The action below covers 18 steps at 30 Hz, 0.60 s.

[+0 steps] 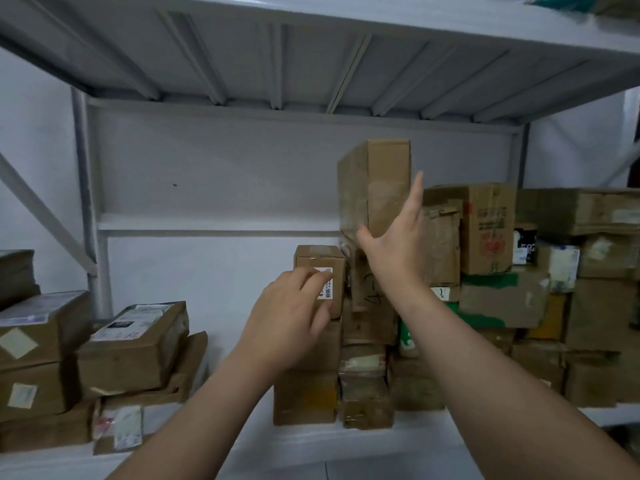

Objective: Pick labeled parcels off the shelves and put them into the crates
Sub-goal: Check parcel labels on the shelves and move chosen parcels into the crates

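Observation:
A tall brown cardboard parcel [375,183] stands upright on top of the middle stack on the white shelf [214,455]. My right hand [394,237] is spread flat against its lower front, fingers straight and pointing up. Just left and lower sits a small brown parcel [320,261] with a white printed label [325,285]. My left hand [291,317] reaches its front, with loosely curled fingertips touching the label; I cannot tell whether it grips the box. No crate is in view.
Several taped and labeled boxes [131,344] are stacked at the left. A dense wall of cardboard boxes [491,230] fills the right side. The upper shelf [311,57] hangs close overhead, and a grey upright [86,202] stands at the left.

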### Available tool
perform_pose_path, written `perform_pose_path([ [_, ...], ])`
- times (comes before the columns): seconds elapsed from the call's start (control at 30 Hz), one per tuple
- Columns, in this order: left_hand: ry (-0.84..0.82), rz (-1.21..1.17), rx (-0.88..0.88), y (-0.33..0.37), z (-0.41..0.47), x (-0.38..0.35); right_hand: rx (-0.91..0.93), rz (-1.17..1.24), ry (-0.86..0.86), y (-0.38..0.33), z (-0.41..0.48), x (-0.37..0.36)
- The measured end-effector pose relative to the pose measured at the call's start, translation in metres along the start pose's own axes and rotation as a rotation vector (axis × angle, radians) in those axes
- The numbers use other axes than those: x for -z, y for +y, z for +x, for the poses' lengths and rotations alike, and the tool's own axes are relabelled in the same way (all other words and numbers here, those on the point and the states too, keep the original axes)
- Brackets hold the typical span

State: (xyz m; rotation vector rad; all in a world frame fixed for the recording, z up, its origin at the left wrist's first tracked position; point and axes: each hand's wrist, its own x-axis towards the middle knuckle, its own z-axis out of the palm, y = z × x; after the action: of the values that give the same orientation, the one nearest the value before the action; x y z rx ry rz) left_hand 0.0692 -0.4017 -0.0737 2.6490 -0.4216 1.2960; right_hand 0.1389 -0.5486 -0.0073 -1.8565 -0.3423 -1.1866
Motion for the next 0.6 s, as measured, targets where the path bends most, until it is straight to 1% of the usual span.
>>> perform_pose_path([
  [0.1, 0.002, -0.040, -0.023, -0.022, -0.003, 0.008, -0.034, 0.063, 0.063, -0.006, -0.006, -0.003],
  [0.2, 0.012, -0.092, -0.063, -0.044, -0.009, 0.020, -0.023, 0.085, 0.117, -0.019, -0.015, -0.004],
  [0.3, 0.008, -0.180, -0.058, -0.066, -0.023, 0.033, 0.052, 0.092, 0.120, -0.035, -0.028, -0.007],
  [0.37, -0.008, -0.289, -0.003, -0.082, -0.030, 0.042, 0.149, 0.066, 0.087, -0.046, -0.040, -0.012],
  [0.4, -0.017, -0.413, 0.062, -0.088, -0.032, 0.049, 0.223, 0.020, 0.064, -0.050, -0.046, -0.016],
  [0.43, -0.008, -0.599, 0.148, -0.093, -0.032, 0.056, 0.329, -0.059, 0.050, -0.052, -0.054, -0.020],
  [0.53, 0.065, -1.270, 0.459, -0.103, -0.027, 0.081, 0.781, -0.378, 0.080, -0.052, -0.073, -0.035],
  [0.57, 0.048, -1.401, 0.540, -0.106, -0.025, 0.089, 0.897, -0.446, 0.108, -0.051, -0.078, -0.041],
  [0.6, 0.015, -1.453, 0.574, -0.111, -0.025, 0.095, 0.977, -0.491, 0.137, -0.052, -0.085, -0.046],
])
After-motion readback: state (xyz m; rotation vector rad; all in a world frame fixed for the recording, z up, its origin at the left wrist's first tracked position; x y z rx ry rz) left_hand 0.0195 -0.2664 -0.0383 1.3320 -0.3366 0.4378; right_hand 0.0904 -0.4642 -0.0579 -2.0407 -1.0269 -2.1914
